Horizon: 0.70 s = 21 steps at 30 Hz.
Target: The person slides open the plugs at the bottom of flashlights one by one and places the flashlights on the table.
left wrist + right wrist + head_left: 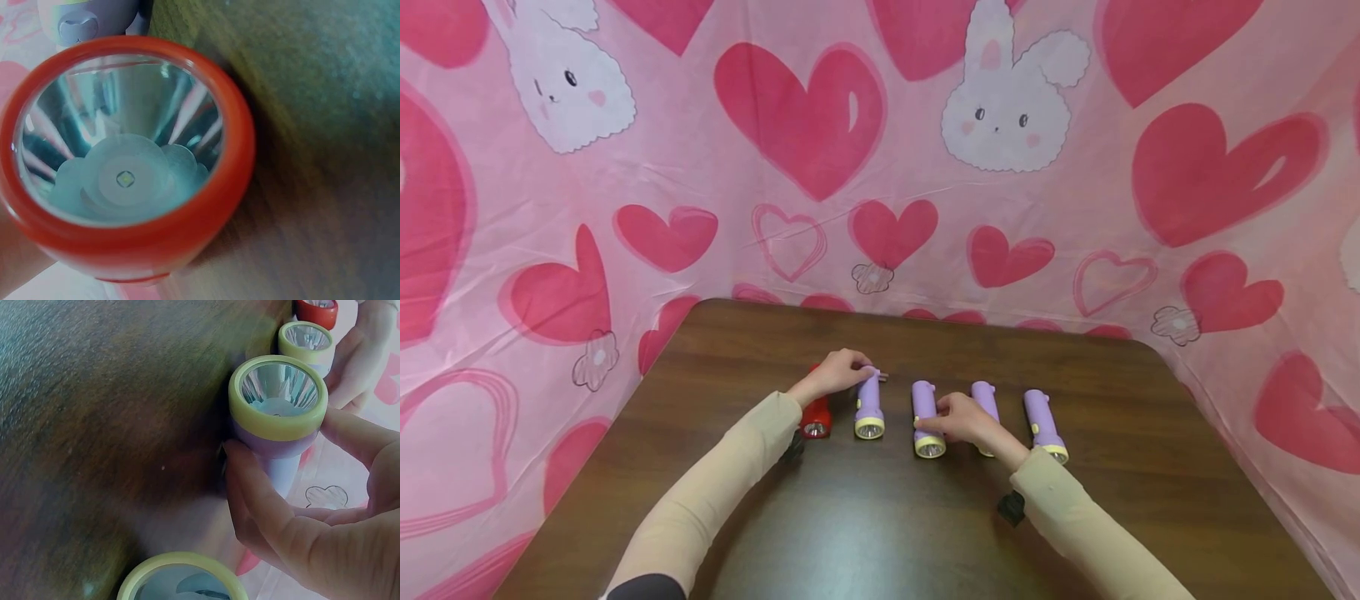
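My left hand [838,372] reaches over a red flashlight [817,417] and grips the back end of the leftmost purple flashlight [869,404]. In the left wrist view the red flashlight's rim [240,150] and reflector fill the near side; the left fingers are hidden. My right hand [958,417] holds the second purple flashlight [923,402], thumb and fingers on either side just behind its yellow head [269,428]. The flashlights lie on the table with lenses facing me.
A third purple flashlight [984,395] lies partly behind the right hand, and a fourth [1040,412] lies farther right. Brown wood-grain table [850,517] underneath. A pink cloth [925,192] with hearts and rabbits hangs round the table's back and sides.
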Tool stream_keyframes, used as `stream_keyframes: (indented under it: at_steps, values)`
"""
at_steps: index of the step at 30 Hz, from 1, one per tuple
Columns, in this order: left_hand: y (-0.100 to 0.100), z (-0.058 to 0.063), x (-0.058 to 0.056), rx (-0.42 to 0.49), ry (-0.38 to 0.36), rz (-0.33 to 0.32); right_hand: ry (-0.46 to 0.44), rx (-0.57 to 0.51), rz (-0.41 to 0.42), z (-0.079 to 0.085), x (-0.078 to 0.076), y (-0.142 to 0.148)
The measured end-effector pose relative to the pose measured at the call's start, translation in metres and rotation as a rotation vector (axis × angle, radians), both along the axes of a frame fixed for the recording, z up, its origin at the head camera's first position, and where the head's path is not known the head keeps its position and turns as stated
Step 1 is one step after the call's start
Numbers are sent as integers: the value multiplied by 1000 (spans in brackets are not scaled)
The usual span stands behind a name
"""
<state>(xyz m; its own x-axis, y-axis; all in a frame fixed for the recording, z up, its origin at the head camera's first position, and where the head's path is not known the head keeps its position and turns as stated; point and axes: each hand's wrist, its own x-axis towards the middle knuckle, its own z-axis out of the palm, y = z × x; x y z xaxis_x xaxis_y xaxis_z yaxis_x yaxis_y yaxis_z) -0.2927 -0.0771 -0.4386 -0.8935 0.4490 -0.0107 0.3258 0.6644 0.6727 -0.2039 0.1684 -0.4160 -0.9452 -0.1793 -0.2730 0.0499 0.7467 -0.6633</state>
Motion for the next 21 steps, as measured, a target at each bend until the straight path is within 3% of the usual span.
stream_keyframes:
  at_steps: [21]
  values:
    - [-1,-2,-2,-6,11,-3,-55,-15,-33,-1,0,-3]
